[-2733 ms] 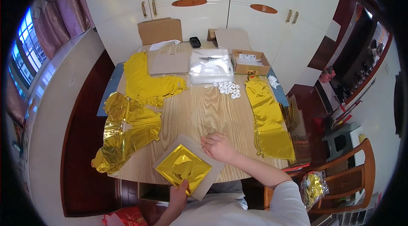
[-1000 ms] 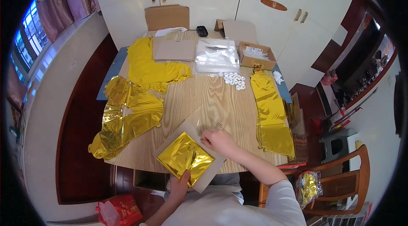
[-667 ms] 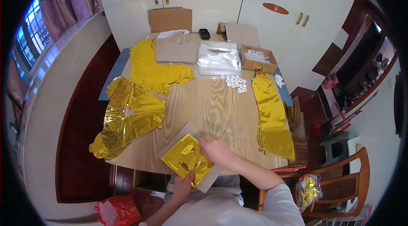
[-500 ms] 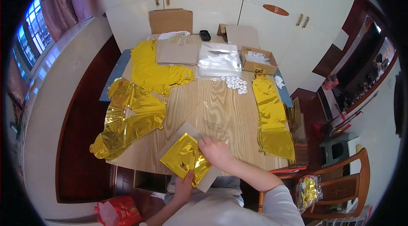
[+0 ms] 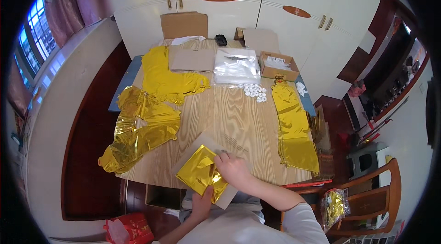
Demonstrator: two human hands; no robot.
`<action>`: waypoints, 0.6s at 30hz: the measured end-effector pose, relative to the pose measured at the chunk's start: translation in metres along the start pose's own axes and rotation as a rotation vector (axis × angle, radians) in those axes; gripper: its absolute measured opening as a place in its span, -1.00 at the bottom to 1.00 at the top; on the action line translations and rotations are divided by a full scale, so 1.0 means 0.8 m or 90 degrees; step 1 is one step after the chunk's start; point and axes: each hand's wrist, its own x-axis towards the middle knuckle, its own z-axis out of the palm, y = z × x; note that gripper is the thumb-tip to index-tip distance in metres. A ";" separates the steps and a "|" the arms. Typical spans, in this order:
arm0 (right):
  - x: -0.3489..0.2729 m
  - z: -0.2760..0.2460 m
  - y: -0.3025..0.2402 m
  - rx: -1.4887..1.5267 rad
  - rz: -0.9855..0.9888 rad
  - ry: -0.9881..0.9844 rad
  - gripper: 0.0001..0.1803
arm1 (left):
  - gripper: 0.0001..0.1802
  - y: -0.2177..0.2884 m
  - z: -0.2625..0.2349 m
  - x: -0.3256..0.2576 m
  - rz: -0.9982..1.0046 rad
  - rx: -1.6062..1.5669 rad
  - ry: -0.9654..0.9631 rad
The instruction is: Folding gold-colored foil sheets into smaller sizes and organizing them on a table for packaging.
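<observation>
A deflated gold foil balloon, folded into a roughly square packet, lies tilted on a grey-brown cardboard sheet at the table's near edge. My left hand grips its lower edge, with the thumb on top of the foil and the other fingers hidden beneath. At the packet's right side, my right hand has its fingers curled closed on the foil edge. Creases run across the foil between both hands. More flat gold balloons lie on the left, at the back left and along the right side.
Across the back of the wooden table are cardboard sheets, clear plastic bags, small white rolls and an open carton. A wooden chair with a bagged gold item stands right; a red bag sits lower left.
My left hand has shifted slightly to the right along the packet's lower edge. My right hand has moved slightly down, still at the foil's right side.
</observation>
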 end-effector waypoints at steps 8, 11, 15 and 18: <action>-0.013 -0.006 -0.011 -0.033 0.002 -0.016 -0.83 | -0.85 0.002 0.003 -0.007 -0.005 -0.028 0.012; -0.015 -0.008 -0.014 -0.034 0.016 -0.025 -0.84 | -0.86 0.002 0.002 -0.008 -0.021 -0.030 0.023; -0.024 -0.013 -0.011 -0.027 0.046 0.006 -0.87 | -0.84 0.006 0.002 -0.006 -0.014 -0.024 0.061; -0.029 -0.020 -0.011 -0.034 0.047 -0.020 -0.88 | -0.85 0.011 0.007 -0.005 0.026 -0.002 0.069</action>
